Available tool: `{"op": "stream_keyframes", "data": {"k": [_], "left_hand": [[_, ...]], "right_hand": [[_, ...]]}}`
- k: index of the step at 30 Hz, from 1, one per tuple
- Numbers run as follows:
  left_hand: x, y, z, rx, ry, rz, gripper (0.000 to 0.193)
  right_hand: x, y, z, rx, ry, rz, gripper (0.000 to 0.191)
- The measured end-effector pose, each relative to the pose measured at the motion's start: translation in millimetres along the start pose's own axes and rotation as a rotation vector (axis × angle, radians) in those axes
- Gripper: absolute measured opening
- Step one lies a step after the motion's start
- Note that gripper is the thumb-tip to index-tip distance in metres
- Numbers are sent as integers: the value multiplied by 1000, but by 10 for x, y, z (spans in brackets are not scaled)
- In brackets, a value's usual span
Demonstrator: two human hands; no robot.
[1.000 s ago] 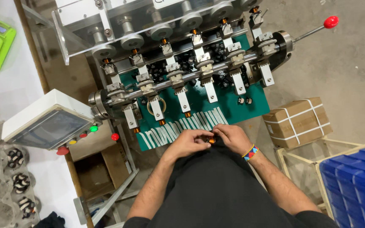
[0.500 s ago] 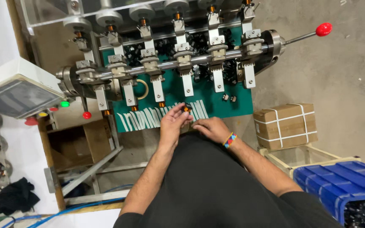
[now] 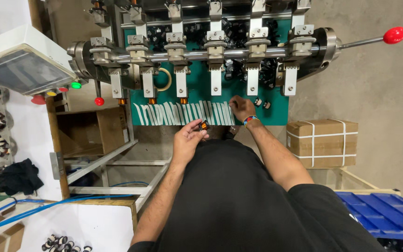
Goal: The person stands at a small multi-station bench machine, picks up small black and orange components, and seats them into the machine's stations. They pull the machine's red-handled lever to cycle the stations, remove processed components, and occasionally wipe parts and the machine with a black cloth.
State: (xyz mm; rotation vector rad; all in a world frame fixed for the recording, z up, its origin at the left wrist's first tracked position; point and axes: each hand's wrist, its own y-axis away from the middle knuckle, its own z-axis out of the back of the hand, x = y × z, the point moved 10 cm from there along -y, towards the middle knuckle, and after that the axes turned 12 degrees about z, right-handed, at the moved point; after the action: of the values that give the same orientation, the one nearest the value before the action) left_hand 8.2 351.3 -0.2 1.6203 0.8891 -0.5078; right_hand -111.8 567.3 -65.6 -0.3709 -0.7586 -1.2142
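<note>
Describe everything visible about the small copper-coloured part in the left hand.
The small coil part is a short spool wound with shiny copper-orange wire, with dark ends that look like plastic. It is pinched in the fingertips of the left hand, raised in front of the person's dark shirt, just below the row of white strips on the green machine bed. Only the fingers touch it. Its finer details are too small to tell.

Green plate, white stripes, copper in my fingers

I'm seeing a green machine plate point(image 3: 267, 116) showing a row of white strips point(image 3: 183, 113); my left hand point(image 3: 187, 140) is pinching a copper-orange and black coil point(image 3: 204, 125), my right hand point(image 3: 242, 108) is wearing a multicoloured wristband point(image 3: 250, 120). A red knob point(image 3: 394, 35) is tipping the grey lever, a brown box point(image 3: 323, 142) is carrying white straps, and a blue crate point(image 3: 383, 214) is sitting lower right.
</note>
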Motion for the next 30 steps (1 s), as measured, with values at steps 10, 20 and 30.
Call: {"op": "stream_keyframes", "data": {"k": [10, 20, 30], "left_hand": [[-1058, 221, -48, -19, -632, -420, 47], [-1465, 493, -90, 315, -828, -668, 41], [-557, -37, 442, 650, -2, 366, 37]], "right_hand": [[1883, 600, 434, 76, -342, 345, 22], [2008, 719, 191, -109, -492, 33, 40], [2465, 929, 288, -421, -107, 164, 4]]}}
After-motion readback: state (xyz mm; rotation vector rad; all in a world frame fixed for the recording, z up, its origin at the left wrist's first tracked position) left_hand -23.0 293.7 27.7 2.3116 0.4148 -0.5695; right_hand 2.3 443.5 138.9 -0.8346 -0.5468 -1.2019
